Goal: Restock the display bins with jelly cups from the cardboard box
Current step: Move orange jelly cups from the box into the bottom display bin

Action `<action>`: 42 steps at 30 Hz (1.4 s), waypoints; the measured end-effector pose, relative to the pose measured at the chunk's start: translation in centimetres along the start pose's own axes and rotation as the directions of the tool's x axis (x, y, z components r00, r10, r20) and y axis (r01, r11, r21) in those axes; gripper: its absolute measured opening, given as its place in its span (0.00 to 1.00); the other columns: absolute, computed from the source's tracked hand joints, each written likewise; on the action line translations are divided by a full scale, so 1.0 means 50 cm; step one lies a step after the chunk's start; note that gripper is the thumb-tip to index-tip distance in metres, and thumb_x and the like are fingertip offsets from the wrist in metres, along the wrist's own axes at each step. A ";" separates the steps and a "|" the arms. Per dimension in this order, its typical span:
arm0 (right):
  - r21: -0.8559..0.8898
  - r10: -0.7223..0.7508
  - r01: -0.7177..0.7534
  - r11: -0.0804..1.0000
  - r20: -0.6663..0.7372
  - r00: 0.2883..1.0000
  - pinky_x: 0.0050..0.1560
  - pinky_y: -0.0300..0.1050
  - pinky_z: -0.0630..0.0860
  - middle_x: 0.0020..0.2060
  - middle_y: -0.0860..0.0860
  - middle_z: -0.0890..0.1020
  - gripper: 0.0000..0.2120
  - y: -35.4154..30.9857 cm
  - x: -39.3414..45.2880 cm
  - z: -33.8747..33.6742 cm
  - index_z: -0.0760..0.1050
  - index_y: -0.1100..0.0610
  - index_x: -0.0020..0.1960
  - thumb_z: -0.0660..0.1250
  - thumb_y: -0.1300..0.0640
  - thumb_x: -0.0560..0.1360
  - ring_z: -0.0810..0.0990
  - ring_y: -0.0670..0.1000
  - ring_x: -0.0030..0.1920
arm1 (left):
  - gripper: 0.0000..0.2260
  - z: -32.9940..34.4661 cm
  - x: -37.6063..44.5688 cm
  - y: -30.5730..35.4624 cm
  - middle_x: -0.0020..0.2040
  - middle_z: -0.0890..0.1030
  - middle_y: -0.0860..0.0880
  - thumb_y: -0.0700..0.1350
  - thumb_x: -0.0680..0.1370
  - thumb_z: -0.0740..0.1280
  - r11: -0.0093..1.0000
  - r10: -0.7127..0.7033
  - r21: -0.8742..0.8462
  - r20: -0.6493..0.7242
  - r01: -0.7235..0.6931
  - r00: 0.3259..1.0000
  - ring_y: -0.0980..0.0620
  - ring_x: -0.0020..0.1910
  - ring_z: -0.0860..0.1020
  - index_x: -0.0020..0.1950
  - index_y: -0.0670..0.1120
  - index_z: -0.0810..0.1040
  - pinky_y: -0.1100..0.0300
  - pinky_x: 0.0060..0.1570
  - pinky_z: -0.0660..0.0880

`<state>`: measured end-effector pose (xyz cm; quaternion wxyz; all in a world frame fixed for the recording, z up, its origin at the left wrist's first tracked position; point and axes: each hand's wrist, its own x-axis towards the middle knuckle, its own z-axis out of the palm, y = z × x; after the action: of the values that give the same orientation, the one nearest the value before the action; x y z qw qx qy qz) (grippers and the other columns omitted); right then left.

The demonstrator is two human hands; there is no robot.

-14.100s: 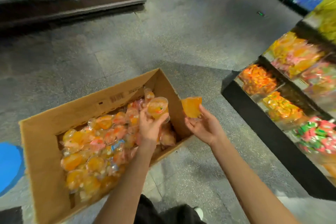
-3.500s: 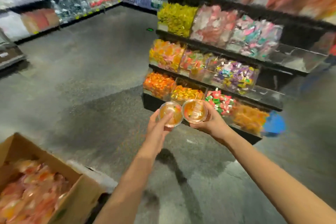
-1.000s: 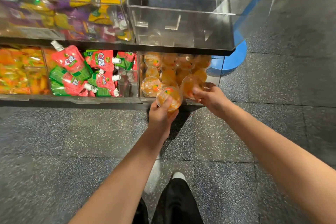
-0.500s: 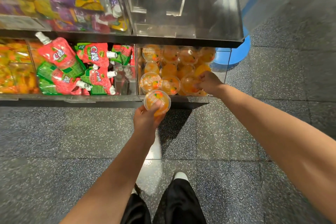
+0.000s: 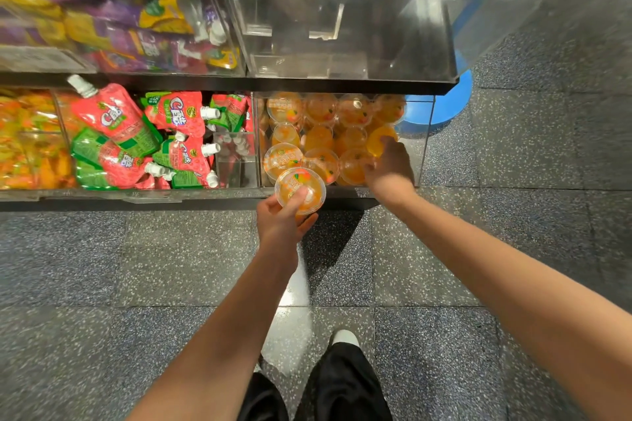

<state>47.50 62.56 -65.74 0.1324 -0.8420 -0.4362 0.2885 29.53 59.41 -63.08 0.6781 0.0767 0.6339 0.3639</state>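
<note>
The left hand (image 5: 284,222) grips a small, light, slippery orange jelly cup (image 5: 300,190) by its sides just before the clear bin (image 5: 422,147), while the right hand's (image 5: 390,167) fingers rest loosely among the cups inside.

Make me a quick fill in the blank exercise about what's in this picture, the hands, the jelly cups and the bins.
1. The left hand holds one jelly cup with its lid facing ____.
2. The right hand reaches into the bin filled with ____ jelly cups.
3. The clear bin directly above that one is ____.
4. The red and green pouches lie in the bin to the ____ of the jelly cups.

Missing words: up; orange; empty; left
</note>
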 end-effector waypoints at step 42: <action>-0.587 -0.328 0.305 0.750 0.071 0.942 0.42 0.47 0.78 0.40 0.54 0.80 0.24 -0.008 -0.032 -0.214 0.74 0.58 0.47 0.69 0.37 0.68 0.81 0.57 0.44 | 0.14 0.050 -0.030 0.013 0.59 0.78 0.42 0.47 0.82 0.57 0.931 -0.049 0.363 0.226 -0.037 0.973 0.48 0.40 0.82 0.66 0.44 0.69 0.56 0.31 0.78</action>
<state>52.95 61.83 -56.41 -0.0810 -0.7601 -0.6375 0.0966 31.64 59.90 -61.05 0.7223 0.2410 0.6074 0.2264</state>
